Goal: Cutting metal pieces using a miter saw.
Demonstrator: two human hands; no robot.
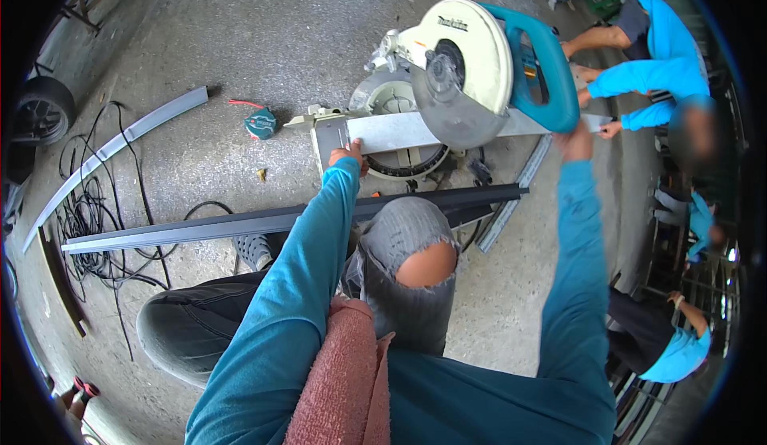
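A mitre saw (479,33) with a cream blade guard stands on the concrete floor, its teal handle (559,93) toward the right. My right hand (574,145) is closed round the near end of that handle. Across the saw's base lies a flat silver metal bar (391,132), passing behind the clear lower guard (459,117). My left hand (348,156) grips the bar's left end at the base's side, fingers bent over it. At the bar's right end, a co-worker's hand (610,129) holds it. The guard hides where blade and bar meet.
A teal tape measure (260,124) sits left of the saw. Long dark metal profiles (200,230) lie before my knees, near tangled black cable (92,205). A curved silver strip (128,135) lies far left, a perforated strip (519,193) right. Co-workers (667,45) are on the right.
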